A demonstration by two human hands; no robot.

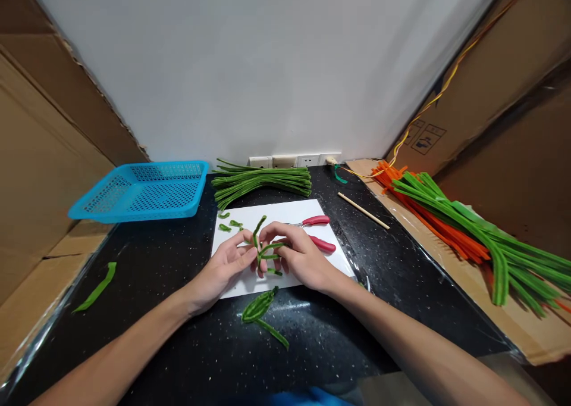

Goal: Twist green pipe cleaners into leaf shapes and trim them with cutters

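Note:
Over a white sheet (330, 239), both hands meet on a branched piece of green pipe cleaner (259, 239). My left hand (229, 263) pinches its stem from the left, thumb and fingers pressed together. From the right, my right hand (301, 254) grips its bent side strands. One end sticks up above the fingers, and another short end points out below. Pliers with red handles (322, 244) lie on the sheet, their jaws partly hidden behind my right hand. Small curled green pieces (225, 228) rest on the sheet's left part. A looped green leaf shape with a stem (259, 308) lies on the black table nearer to me.
A blue basket (163, 214) stands at the back left. Green pipe cleaners (263, 183) lie behind the sheet. A wooden stick (363, 210) is right of it. Orange (446, 233) and green bundles (473, 221) lie on cardboard at right. A green strip (96, 288) lies at left.

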